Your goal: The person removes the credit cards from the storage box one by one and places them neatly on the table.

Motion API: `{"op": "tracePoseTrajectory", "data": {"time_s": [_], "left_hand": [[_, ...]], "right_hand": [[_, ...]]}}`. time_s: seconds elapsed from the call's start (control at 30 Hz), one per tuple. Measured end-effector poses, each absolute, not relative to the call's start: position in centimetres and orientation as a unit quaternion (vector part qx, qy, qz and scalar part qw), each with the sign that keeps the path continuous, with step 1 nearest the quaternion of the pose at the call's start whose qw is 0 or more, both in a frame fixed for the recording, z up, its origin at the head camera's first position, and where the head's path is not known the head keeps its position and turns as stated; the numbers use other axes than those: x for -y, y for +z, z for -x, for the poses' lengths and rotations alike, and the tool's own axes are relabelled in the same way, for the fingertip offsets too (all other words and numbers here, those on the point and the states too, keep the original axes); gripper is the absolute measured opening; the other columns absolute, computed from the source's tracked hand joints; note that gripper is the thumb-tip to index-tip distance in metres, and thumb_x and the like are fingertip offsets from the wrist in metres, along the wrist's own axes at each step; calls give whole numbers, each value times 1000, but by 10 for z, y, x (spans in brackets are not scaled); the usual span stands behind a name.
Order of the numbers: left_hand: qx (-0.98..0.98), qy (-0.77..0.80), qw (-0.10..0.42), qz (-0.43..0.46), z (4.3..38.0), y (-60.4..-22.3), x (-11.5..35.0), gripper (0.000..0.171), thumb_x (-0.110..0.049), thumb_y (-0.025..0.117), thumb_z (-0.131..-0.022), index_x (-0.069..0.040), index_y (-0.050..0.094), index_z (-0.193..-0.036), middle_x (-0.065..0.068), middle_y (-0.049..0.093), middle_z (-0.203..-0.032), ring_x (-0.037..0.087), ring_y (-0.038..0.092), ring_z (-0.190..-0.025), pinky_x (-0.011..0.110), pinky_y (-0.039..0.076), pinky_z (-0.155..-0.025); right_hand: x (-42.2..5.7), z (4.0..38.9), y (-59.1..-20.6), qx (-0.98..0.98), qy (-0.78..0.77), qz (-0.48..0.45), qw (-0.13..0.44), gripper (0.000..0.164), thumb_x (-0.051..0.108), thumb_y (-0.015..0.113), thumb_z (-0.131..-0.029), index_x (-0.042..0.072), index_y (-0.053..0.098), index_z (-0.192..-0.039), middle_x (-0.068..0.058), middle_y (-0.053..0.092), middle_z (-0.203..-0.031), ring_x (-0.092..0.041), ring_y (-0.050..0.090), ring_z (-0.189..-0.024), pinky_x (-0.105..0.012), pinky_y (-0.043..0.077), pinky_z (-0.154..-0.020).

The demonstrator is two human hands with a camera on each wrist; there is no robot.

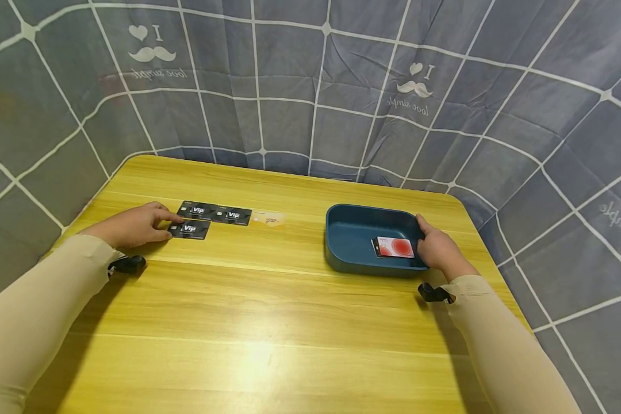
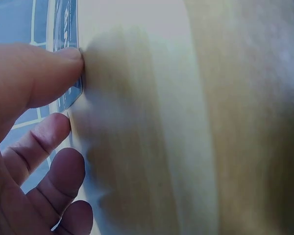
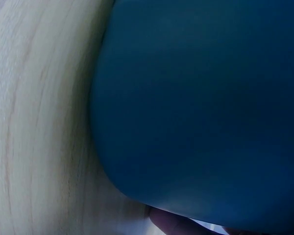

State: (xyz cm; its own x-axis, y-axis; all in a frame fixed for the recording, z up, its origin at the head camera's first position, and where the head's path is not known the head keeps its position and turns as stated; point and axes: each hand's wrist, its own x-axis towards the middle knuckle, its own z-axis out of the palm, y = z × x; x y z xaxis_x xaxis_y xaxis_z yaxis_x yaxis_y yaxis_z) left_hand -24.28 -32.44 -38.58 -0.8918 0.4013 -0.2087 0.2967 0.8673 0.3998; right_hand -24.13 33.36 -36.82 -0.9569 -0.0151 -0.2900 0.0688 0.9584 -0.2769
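My left hand touches the left end of a black Vip card lying flat on the table. In the left wrist view, the thumb rests at the card's edge; the other fingers stay apart from it. Just above lie two more black cards, one on the left and one on the right. A pale yellowish card continues that row. My right hand grips the right wall of a dark blue plastic box. Inside it, a red and white card overlaps a dark one.
Everything rests on a yellow wood-grain table. A grey curtain with white lines hangs along its back and sides. Black devices are strapped to the left wrist and the right wrist.
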Motion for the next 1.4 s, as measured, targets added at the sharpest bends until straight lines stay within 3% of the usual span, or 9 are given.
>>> {"op": "tracePoseTrajectory", "data": {"time_s": [0.7, 1.0, 1.4], "left_hand": [[-956, 183, 149, -177, 245, -385, 324, 46, -15, 69, -97, -8, 66, -143, 22, 58, -131, 32, 61, -107, 54, 48, -95], [-955, 189, 145, -179, 245, -387, 325, 46, -15, 70, -98, -6, 65, -144, 27, 56, -138, 44, 58, -123, 66, 45, -106], [-954, 191, 143, -179, 244, -386, 324, 45, -14, 68, -100, -6, 65, -143, 28, 55, -138, 46, 57, -125, 67, 44, -106]], "right_hand": [[-331, 241, -366, -979, -144, -15, 142, 71, 10, 38, -105, 9, 8, -170, -37, 35, -160, -55, 47, -140, -65, 38, -117], [-335, 243, -369, -979, -145, -16, 140, 73, 10, 39, -104, 10, 7, -170, -37, 34, -161, -55, 46, -141, -65, 37, -118], [-333, 243, -369, -977, -149, -25, 150, 72, 10, 38, -106, 11, 6, -170, -36, 30, -163, -56, 41, -144, -66, 33, -120]]}}
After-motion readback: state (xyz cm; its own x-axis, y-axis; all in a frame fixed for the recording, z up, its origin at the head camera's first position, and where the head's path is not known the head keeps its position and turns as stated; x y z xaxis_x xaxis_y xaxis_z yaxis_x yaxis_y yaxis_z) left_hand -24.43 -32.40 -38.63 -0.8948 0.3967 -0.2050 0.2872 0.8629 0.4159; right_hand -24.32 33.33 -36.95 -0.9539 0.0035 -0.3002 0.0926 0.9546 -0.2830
